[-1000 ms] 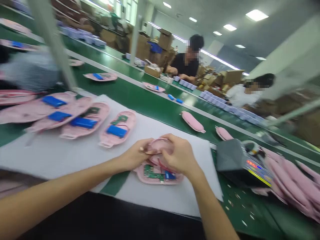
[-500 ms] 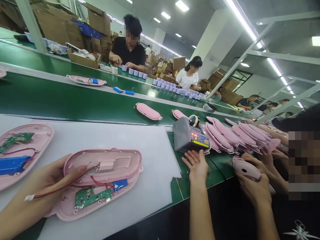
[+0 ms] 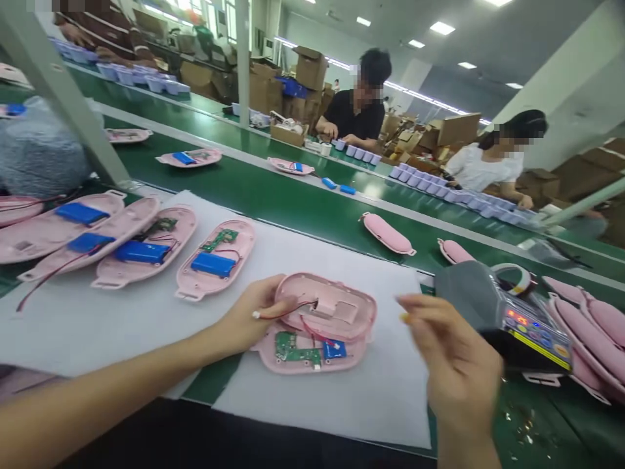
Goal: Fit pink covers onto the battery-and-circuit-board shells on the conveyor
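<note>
My left hand (image 3: 258, 311) grips the left end of a pink shell half (image 3: 297, 312), its thumb on the red and black wires that end in a white plug. Under it lies the other pink half (image 3: 288, 362), with a green circuit board (image 3: 293, 350) and a blue battery (image 3: 334, 350); red wires link the two halves. To the right, my right hand (image 3: 452, 352) is raised over the white sheet, thumb and forefinger pinched on a small yellowish piece (image 3: 404, 318), apparently tape. Beside that hand stands a grey tape dispenser (image 3: 498, 319) with a lit red display.
Open pink shells with blue batteries (image 3: 212, 264) lie on the white sheet (image 3: 322, 417) at the left. Closed pink shells (image 3: 605, 326) are piled at the right. Across the green bench (image 3: 312, 215), two people work beside rows of lilac cups.
The view has swung left. My right hand, open below the dispenser before, is now left of it with fingers pinched on a small piece. My left hand still holds the pink shell.
</note>
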The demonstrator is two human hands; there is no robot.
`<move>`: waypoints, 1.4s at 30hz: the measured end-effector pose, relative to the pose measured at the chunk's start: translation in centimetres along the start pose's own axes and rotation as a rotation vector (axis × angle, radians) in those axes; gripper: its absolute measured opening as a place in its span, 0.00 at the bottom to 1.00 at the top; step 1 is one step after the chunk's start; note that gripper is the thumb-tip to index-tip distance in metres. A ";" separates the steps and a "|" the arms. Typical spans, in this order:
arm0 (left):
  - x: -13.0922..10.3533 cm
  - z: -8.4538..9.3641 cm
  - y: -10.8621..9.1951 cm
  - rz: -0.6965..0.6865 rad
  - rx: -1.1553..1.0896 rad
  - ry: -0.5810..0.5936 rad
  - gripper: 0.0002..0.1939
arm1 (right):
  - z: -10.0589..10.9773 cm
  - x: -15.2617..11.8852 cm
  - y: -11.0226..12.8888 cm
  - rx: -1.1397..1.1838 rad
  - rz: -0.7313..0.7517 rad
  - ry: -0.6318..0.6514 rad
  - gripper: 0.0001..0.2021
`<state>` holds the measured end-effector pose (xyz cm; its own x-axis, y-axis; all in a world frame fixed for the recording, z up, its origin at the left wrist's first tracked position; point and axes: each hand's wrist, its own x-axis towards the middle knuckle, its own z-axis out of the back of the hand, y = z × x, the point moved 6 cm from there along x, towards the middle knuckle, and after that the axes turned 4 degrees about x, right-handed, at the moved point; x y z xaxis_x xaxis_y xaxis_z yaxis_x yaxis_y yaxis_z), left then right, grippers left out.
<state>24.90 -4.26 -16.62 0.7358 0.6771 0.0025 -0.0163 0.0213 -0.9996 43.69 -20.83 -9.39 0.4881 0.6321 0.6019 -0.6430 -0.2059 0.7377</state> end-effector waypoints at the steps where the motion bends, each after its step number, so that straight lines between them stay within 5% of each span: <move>1: 0.0 0.0 0.2 0.012 -0.018 0.003 0.15 | -3.2 1.0 1.7 -0.053 0.095 0.212 0.06; 4: -0.1 0.0 0.6 0.003 -0.075 0.030 0.14 | -10.2 2.7 3.8 -0.190 0.237 0.650 0.08; 8: -0.1 0.0 1.0 -0.049 -0.148 0.067 0.09 | -13.5 3.1 2.9 -0.356 0.282 0.826 0.09; 16: -0.4 0.1 0.6 -0.086 -0.169 0.105 0.04 | -14.0 2.6 3.6 -0.579 0.476 0.716 0.08; 20: -0.7 0.6 0.7 -0.084 -0.077 0.060 0.02 | -13.3 4.4 2.5 -0.706 0.207 0.638 0.17; 24: -0.8 0.8 0.9 -0.012 -0.029 0.013 0.05 | -12.3 5.4 1.5 -0.569 -0.073 0.635 0.19; 30: -0.6 1.0 -0.1 -0.115 0.052 0.000 0.16 | -13.3 5.1 1.6 -0.341 -0.068 0.707 0.13; 34: -1.0 1.0 0.1 -0.199 0.209 -0.026 0.14 | -12.1 4.0 2.7 -0.318 -0.009 0.743 0.09; 37: -1.7 0.6 0.0 -0.319 0.258 0.057 0.09 | -10.3 1.0 3.4 -0.417 0.251 0.796 0.05; 39: -2.4 0.2 -0.9 -0.392 0.322 0.196 0.16 | -9.4 -1.4 2.7 -0.466 0.407 0.789 0.07; 42: -4.0 0.3 -2.5 -0.364 0.587 0.477 0.32 | -9.5 -3.8 -0.2 -0.542 0.467 0.787 0.29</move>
<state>21.79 -6.79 -14.11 0.9686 0.1732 0.1786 0.0249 0.6468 -0.7623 36.31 -16.07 -14.73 -0.2694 0.9215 0.2796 -0.9396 -0.3152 0.1336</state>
